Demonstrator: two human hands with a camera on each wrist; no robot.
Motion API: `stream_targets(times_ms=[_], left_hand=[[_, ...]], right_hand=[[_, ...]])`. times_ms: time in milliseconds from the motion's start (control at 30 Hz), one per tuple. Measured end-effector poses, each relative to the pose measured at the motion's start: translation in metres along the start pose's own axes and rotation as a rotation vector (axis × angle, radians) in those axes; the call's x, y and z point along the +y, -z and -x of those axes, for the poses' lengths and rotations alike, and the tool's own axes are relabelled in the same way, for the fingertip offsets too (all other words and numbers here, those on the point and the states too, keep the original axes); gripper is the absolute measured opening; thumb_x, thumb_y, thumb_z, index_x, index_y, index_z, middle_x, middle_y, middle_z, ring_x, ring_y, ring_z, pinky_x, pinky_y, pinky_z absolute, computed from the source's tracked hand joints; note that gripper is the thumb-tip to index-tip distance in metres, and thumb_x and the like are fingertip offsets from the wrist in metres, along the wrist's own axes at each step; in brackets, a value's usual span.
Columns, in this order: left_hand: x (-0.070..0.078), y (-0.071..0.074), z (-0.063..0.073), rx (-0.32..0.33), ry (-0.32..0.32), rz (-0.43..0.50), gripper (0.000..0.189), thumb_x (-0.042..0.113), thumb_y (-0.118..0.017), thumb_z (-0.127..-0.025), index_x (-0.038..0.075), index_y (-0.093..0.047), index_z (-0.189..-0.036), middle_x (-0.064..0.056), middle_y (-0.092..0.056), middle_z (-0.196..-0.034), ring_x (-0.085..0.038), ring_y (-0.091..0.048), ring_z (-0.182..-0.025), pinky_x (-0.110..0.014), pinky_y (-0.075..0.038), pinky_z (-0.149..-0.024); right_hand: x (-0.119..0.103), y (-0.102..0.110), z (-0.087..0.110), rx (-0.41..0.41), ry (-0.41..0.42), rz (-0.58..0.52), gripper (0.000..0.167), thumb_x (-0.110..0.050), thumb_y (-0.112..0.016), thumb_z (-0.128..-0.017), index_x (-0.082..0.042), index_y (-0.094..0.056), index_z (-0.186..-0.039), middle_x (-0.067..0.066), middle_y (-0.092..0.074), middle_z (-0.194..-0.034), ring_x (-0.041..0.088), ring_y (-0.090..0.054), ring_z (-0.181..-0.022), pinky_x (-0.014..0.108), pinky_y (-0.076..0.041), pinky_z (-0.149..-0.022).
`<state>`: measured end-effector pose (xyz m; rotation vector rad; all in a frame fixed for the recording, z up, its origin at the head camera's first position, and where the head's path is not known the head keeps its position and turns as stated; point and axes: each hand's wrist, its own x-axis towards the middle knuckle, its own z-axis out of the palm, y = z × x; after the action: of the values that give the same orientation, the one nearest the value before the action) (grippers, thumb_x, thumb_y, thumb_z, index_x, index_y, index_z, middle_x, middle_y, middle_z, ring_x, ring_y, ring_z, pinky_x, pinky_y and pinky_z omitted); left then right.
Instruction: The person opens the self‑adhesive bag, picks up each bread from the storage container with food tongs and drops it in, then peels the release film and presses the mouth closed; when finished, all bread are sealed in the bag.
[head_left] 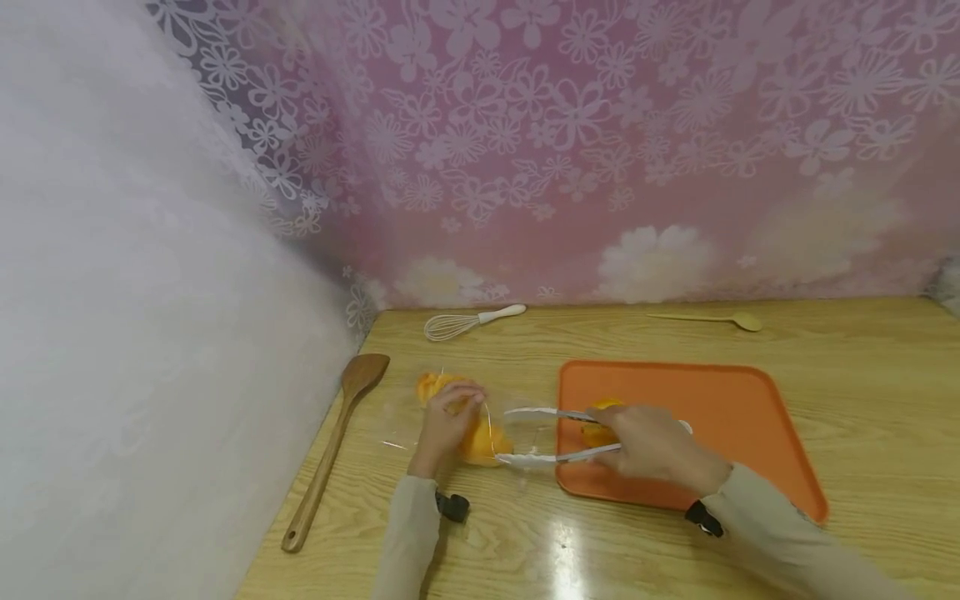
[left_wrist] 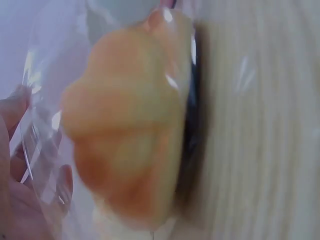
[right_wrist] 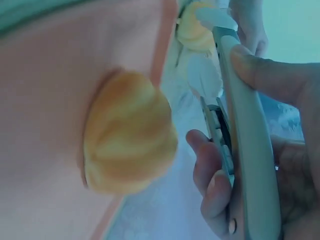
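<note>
Table (head_left: 502, 537): I get fairly even light, with one white glare patch off the tray's (head_left: 697, 383) near left corner, towards me.
Plastic bag (left_wrist: 56, 119): bright glints in my left wrist view.
Bagged bread (left_wrist: 122, 130): blurred there.
Tray bread (right_wrist: 130, 135): soft, under my right wrist view's blue-green cast.
Backdrop (head_left: 555, 150): muted, dimmer at upper left.

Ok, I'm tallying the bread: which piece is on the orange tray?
The golden roll beside the right hand and its tongs. The other bread lies off the tray, inside clear plastic held by the left hand.
</note>
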<state>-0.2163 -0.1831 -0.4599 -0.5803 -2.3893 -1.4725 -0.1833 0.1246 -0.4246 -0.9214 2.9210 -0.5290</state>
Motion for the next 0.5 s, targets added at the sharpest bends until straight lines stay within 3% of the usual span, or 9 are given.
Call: stream_targets(times_ms=[200, 400, 500], left_hand=[[-0.028, -0.004, -0.003, 0.062, 0.034, 0.009, 0.013, 0.001, -0.065, -0.091, -0.007, -0.071, -0.098, -0.022, -0.07, -0.108, -0.036, -0.062, -0.11, -0.037, -0.049, -0.104], [-0.034, -0.006, -0.002, 0.04, -0.003, 0.005, 0.015, 0.007, -0.067, -0.091, -0.004, -0.072, -0.099, -0.015, -0.071, -0.108, -0.034, -0.062, -0.112, -0.041, -0.048, -0.104], [-0.033, -0.007, -0.004, 0.013, 0.002, -0.05, 0.018, 0.013, -0.07, -0.09, 0.001, -0.073, -0.103, -0.013, -0.071, -0.111, -0.034, -0.061, -0.114, -0.047, -0.048, -0.103]], right_hand=[[0.01, 0.006, 0.006, 0.086, -0.039, 0.07, 0.05, -0.035, -0.075, -0.085, -0.007, -0.065, -0.124, 0.01, -0.073, -0.099, 0.005, -0.031, -0.045, 0.02, -0.022, -0.042], [0.019, 0.002, 0.006, 0.254, -0.003, 0.186, 0.042, -0.029, -0.077, -0.083, -0.006, -0.069, -0.118, 0.008, -0.072, -0.086, 0.004, -0.023, -0.042, 0.017, -0.016, -0.04], [0.021, 0.001, 0.002, 0.302, 0.002, 0.207, 0.04, -0.027, -0.077, -0.083, -0.006, -0.069, -0.117, 0.007, -0.07, -0.08, 0.003, -0.022, -0.041, 0.015, -0.012, -0.041]])
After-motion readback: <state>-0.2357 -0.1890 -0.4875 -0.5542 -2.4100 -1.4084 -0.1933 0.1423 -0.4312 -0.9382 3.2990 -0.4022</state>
